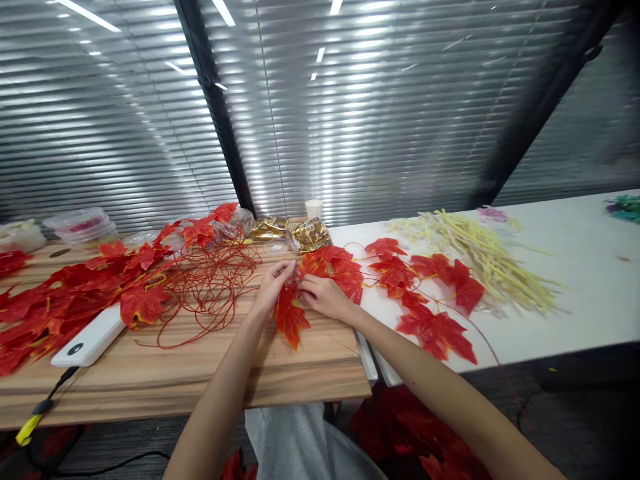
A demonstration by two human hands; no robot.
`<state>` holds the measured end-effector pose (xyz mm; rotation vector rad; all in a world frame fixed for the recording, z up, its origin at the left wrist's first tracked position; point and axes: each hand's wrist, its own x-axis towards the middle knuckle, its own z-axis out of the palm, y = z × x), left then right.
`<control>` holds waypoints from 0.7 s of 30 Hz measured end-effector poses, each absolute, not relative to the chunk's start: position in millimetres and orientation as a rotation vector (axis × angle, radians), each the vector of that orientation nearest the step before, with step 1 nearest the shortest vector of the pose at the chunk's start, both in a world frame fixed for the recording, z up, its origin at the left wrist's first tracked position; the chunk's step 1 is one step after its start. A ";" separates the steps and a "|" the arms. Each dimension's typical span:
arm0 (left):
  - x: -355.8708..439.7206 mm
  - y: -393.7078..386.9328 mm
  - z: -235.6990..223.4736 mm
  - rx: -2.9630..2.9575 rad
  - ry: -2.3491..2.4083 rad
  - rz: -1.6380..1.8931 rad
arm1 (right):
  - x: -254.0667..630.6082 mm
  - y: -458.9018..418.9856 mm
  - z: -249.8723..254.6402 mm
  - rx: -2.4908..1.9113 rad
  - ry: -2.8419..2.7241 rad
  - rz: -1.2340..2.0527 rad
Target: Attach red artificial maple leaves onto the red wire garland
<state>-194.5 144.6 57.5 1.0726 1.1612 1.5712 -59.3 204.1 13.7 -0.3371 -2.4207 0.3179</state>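
Observation:
Both hands meet over the front of the wooden table. An artificial red maple leaf (291, 319) hangs tip-down between them, its upper end pinched in the fingers of my left hand (274, 283). Against the same leaf's top, the fingers of my right hand (323, 295) are closed; the spot they work on is too small to make out. Behind my right hand lie more red leaves (345, 267). Left of my hands spreads a loose tangle of thin red cord (210, 287). To the right, leaves strung on cord (437, 331) lie across the white table.
A heap of red leaves (65, 300) covers the left of the wooden table (175, 380), beside a white power bank (93, 340) with a cable. Gold packets (310, 235) and a paper cup (314, 209) stand behind. Pale yellow strips (490, 267) lie on the white table (595, 287).

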 end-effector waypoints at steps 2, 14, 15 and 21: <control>-194.8 144.7 57.3 1.091 1.172 1.561 | -59.3 204.3 13.4 -0.343 -2.427 0.311; -194.2 143.8 59.1 1.221 1.299 1.490 | -59.8 203.7 13.0 -0.335 -2.441 0.330; -194.3 144.2 58.7 1.231 1.304 1.488 | -60.0 203.7 13.0 -0.334 -2.441 0.329; -194.6 145.9 56.1 1.258 1.307 1.487 | -60.5 203.8 12.5 -0.341 -2.451 0.309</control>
